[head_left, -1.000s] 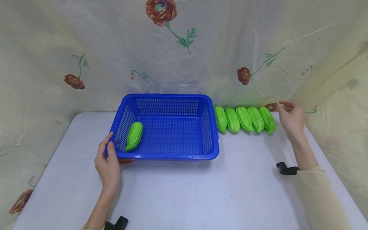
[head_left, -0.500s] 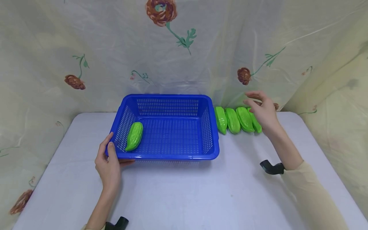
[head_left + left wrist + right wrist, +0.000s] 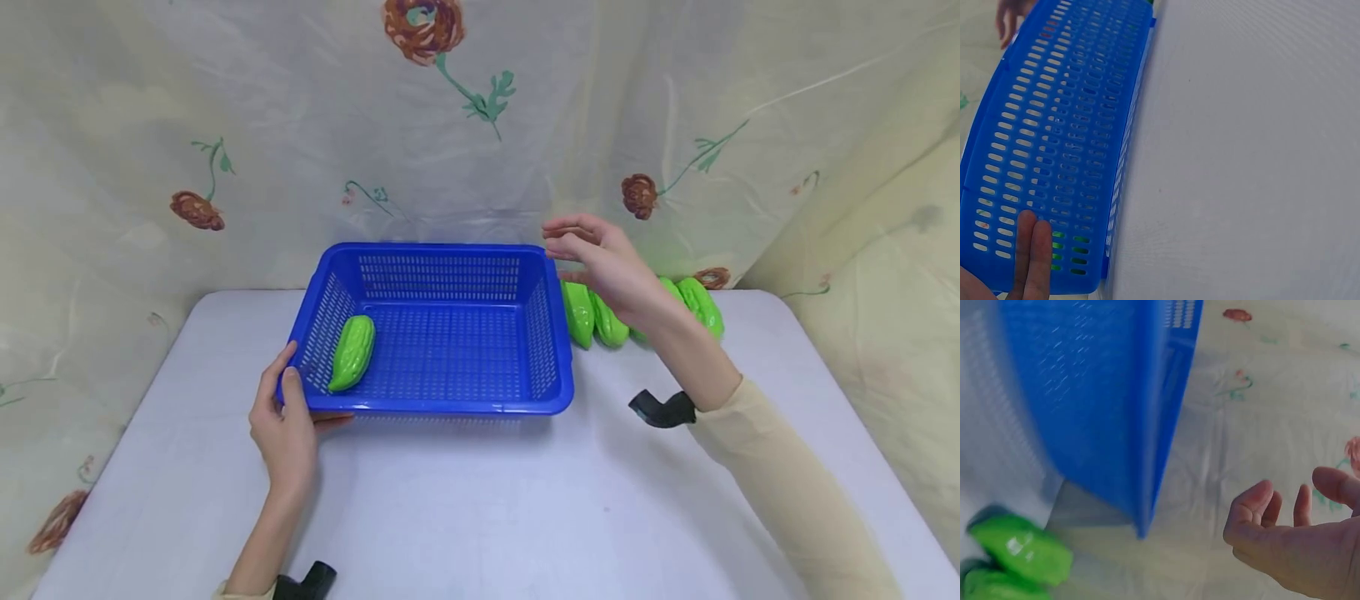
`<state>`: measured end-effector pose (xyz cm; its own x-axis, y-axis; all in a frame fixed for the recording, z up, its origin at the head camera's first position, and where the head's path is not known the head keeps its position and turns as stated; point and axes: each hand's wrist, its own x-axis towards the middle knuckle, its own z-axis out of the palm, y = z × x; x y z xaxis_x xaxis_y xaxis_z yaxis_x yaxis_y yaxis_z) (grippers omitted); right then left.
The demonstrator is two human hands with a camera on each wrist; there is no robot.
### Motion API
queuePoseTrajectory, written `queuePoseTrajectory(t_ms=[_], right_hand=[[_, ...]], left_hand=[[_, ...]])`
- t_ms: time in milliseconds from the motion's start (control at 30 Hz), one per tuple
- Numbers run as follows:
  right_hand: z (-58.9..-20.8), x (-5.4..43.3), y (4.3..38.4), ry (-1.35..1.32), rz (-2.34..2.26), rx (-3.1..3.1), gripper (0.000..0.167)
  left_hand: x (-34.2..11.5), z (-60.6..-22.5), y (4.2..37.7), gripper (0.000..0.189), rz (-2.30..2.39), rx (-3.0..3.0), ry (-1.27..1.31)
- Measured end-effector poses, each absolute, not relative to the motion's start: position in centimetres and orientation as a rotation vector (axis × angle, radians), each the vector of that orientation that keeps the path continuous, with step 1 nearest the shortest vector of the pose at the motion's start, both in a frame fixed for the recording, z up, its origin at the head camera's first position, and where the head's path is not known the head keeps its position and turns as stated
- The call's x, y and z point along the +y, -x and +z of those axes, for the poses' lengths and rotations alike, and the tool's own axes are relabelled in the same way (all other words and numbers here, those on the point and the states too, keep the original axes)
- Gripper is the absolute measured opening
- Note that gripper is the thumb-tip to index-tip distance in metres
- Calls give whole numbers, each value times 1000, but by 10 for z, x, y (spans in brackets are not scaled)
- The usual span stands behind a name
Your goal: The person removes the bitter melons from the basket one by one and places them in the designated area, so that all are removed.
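Note:
A blue plastic basket (image 3: pixel 450 408) with slotted walls stands at the back of the table. My left hand (image 3: pixel 285 429) grips its near left corner, thumb at the rim; in the left wrist view two fingers (image 3: pixel 1039 262) lie along the slotted outer wall. One green bitter melon (image 3: pixel 352 353) lies inside at the left end. Over the basket's far right corner hovers my right hand (image 3: pixel 611 271), holding nothing, its fingers loosely bent in the right wrist view. Beneath that hand and forearm, several more bitter melons (image 3: pixel 579 317) lie side by side, partly hidden.
The white-covered table (image 3: pixel 465 508) extends in front of the basket. A flowered curtain (image 3: pixel 300 125) hangs close behind it and on both sides. The row of bitter melons sits against the basket's right wall.
My right hand has swept left above the row of bitter melons, from beyond its right end to the basket's far right corner. The left hand and basket have stayed put.

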<state>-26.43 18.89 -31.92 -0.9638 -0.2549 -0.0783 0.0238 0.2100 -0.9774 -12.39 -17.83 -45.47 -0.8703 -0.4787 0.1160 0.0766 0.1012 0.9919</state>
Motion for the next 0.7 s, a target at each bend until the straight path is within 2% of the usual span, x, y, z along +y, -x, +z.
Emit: queuePoseTrajectory(t_ms=[300,700], right_hand=[[-312,140,272,280,-1847,2051,40],[-321,87,285,278,-1843,1908,32]], left_hand=[[-180,-455,125,42,-1775,-1983,-411],[-180,-453,125,40,-1789,-1958,-419]])
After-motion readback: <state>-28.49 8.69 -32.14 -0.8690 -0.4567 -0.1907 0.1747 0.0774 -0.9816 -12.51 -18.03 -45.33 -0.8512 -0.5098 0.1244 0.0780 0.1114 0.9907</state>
